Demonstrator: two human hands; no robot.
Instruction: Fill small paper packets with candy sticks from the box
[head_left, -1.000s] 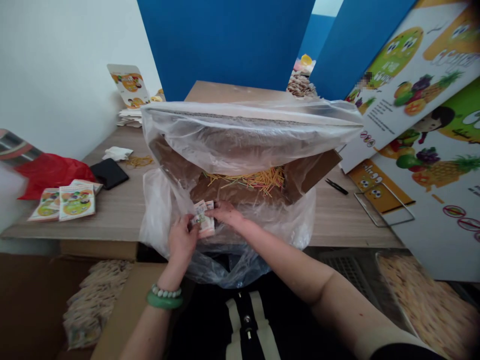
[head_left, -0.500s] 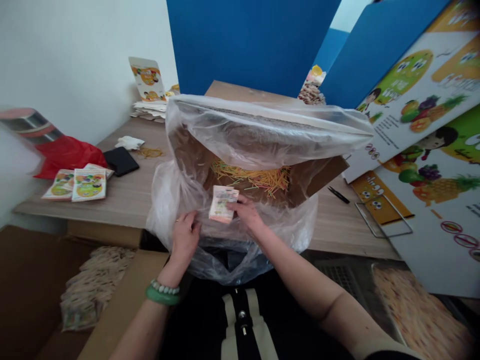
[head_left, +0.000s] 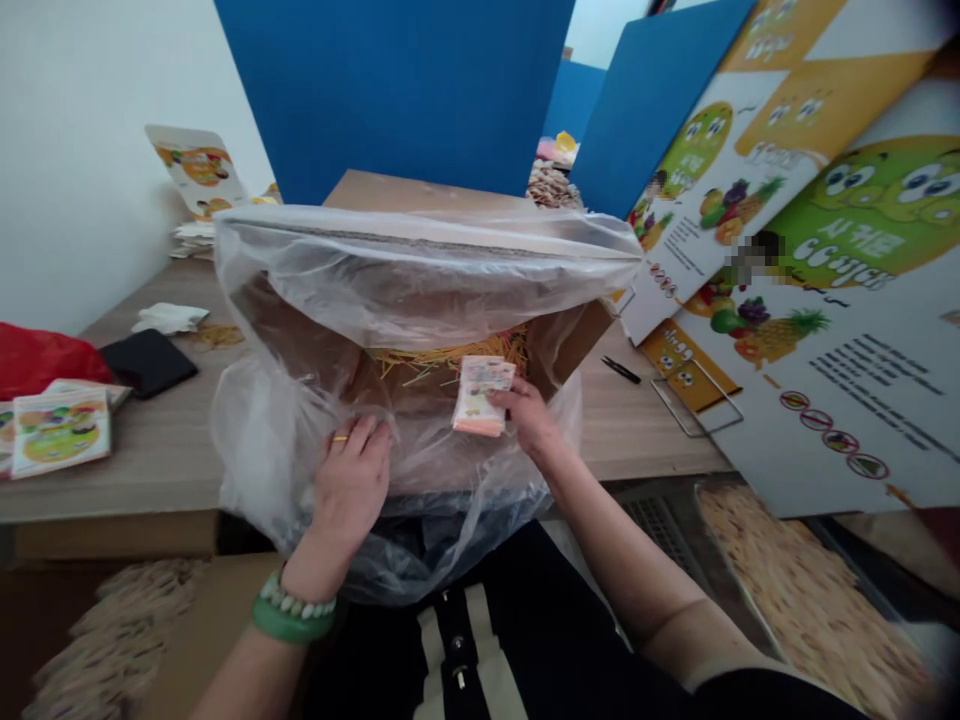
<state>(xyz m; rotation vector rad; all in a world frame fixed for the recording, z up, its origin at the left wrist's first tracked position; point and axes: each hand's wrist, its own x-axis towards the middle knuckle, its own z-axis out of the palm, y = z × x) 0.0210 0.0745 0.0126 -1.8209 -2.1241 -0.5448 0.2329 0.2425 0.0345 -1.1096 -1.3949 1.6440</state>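
In the head view my right hand (head_left: 527, 408) grips a small stack of printed paper packets (head_left: 480, 396) by its right edge. The stack is held over the front of a cardboard box (head_left: 300, 325) lined with a clear plastic bag (head_left: 259, 440). Inside the box, thin yellow, orange and green sticks (head_left: 412, 362) lie loose, partly hidden behind the packets. My left hand (head_left: 351, 478) lies palm down on the plastic at the box's front edge, fingers laid out, with nothing visible in it.
Flat printed pouches (head_left: 64, 430), a black flat case (head_left: 150, 362) and rubber bands (head_left: 219, 335) lie at the left on the table (head_left: 172, 470). Black tweezers (head_left: 621, 369) lie to the right. Large printed cartons (head_left: 817, 380) lean at the right; bundled packets (head_left: 105, 640) fill a box below left.
The head view has turned to the right, so the surroundings sit further left. My right hand has moved the packets rightward across the box; my left hand has flattened onto the plastic.
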